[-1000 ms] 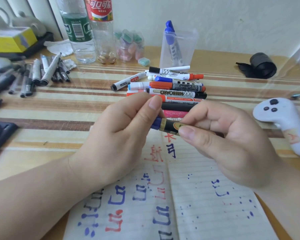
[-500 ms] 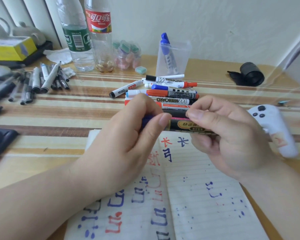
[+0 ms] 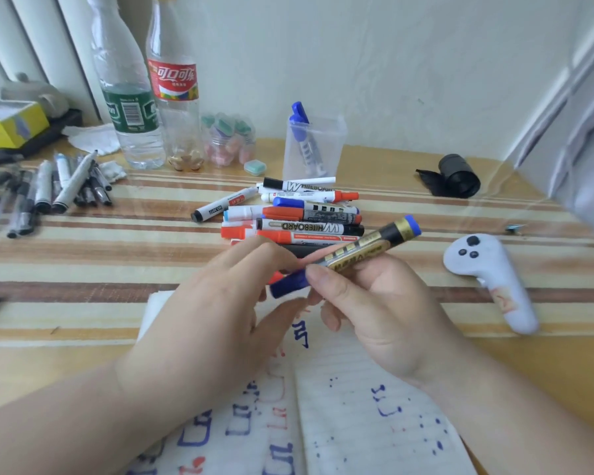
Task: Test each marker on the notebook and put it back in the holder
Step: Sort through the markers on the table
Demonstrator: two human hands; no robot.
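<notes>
Barely begun, I judge: one blue marker [image 3: 300, 132] stands in the holder [image 3: 335, 149], while a pile [image 3: 309, 217] waits on the surface [image 3: 117, 255]. The right grip [image 3: 384, 303] pinches a black-gold marker [image 3: 360, 248] above the scribbled notebook [image 3: 374, 423]. The left grip [image 3: 213, 303] hovers spread beside its cap [image 3: 288, 284]. Readable: "WHITEBOARD" on pile markers, "可口可乐" on a bottle [image 3: 175, 97].

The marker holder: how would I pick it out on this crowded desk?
Find the far edge of the desk by the wall, right of the red-labelled bottle. Behind the heap of markers stands a clear cup. Only it holds a single upright blue-capped marker.
</notes>
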